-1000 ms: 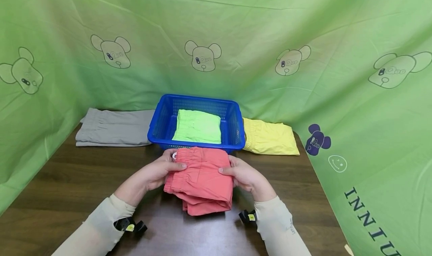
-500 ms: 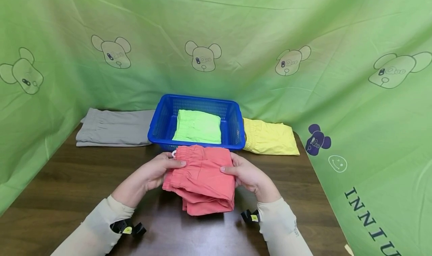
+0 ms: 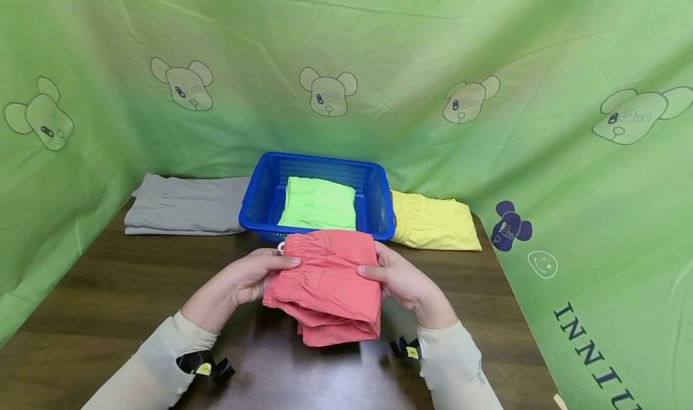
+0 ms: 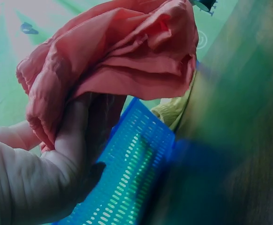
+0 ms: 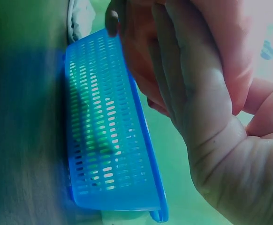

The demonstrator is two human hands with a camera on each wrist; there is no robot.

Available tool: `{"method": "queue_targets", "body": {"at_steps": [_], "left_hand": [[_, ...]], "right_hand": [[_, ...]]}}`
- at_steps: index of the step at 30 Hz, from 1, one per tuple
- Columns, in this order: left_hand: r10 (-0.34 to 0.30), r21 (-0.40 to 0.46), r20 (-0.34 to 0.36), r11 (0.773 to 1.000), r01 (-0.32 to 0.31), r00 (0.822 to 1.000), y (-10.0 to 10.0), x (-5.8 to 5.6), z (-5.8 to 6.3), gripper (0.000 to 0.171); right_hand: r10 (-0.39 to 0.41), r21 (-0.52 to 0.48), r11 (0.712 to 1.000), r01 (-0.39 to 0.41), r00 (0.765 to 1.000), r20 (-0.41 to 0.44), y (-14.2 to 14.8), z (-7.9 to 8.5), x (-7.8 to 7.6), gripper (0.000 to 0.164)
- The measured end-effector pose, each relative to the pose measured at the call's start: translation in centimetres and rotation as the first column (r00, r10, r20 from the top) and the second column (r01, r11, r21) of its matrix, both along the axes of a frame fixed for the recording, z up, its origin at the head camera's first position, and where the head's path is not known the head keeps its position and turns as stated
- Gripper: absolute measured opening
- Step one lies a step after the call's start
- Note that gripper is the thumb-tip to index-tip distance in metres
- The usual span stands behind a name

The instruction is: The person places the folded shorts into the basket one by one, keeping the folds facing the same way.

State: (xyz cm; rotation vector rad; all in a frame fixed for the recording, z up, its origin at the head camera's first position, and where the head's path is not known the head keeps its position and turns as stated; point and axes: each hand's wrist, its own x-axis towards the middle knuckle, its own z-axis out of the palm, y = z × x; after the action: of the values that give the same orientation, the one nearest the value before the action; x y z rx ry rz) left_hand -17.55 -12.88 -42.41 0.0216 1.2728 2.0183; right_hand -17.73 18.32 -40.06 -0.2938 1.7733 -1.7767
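Observation:
Folded coral-red shorts [image 3: 330,284] with a gathered elastic waistband are held up over the table, just in front of the blue basket [image 3: 254,220]. My left hand [image 3: 254,275] grips the waistband side, thumb on top and fingers underneath. On the opposite side my right hand [image 3: 400,281] pinches the folded edge, its thumb lying on the upper face. From below, the right wrist view shows the right fingers stretched under the red cloth [image 5: 235,42]. A white drawstring loop pokes out near the left fingers. Inside the basket lies a folded bright green garment [image 3: 319,202].
Left of the basket a folded grey garment [image 3: 186,205] lies on the brown wooden table [image 3: 135,290]. A folded yellow garment [image 3: 435,220] lies to its right. Green printed cloth [image 3: 379,37] hangs behind and along both sides.
The red shorts have shifted slightly right and a little up toward the basket. My right hand has moved slightly right with them. Both hands keep their hold.

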Motion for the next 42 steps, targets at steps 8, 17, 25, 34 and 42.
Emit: {"method": "queue_targets", "body": {"at_steps": [8,17,25,34,42], "left_hand": [[0.034,-0.016,-0.063,0.999,-0.035,0.997,0.1,0.2,0.1,0.051],[0.115,-0.002,-0.124,0.993,-0.116,0.986,0.6,0.1,0.3,0.065],[0.055,0.007,-0.139,0.998,-0.055,0.989,0.5,0.1,1.2,0.07],[-0.01,-0.115,-0.18,0.993,-0.011,0.984,0.1,-0.9,2.6,0.07],[-0.088,-0.056,-0.166,0.995,0.08,0.982,-0.4,-2.2,3.2,0.066]], "right_hand": [[-0.016,-0.002,1.0,0.016,1.0,-0.022,-0.1,0.0,0.0,0.062],[-0.062,-0.04,0.997,0.061,0.998,-0.03,-0.5,0.3,-0.1,0.066],[-0.105,-0.038,0.994,0.103,0.993,-0.046,-0.7,0.5,-0.7,0.066],[-0.098,0.018,0.995,0.099,0.994,-0.048,-1.0,1.0,-1.4,0.065],[-0.061,0.056,0.997,0.062,0.998,-0.015,-0.9,1.8,-2.2,0.064]]}}
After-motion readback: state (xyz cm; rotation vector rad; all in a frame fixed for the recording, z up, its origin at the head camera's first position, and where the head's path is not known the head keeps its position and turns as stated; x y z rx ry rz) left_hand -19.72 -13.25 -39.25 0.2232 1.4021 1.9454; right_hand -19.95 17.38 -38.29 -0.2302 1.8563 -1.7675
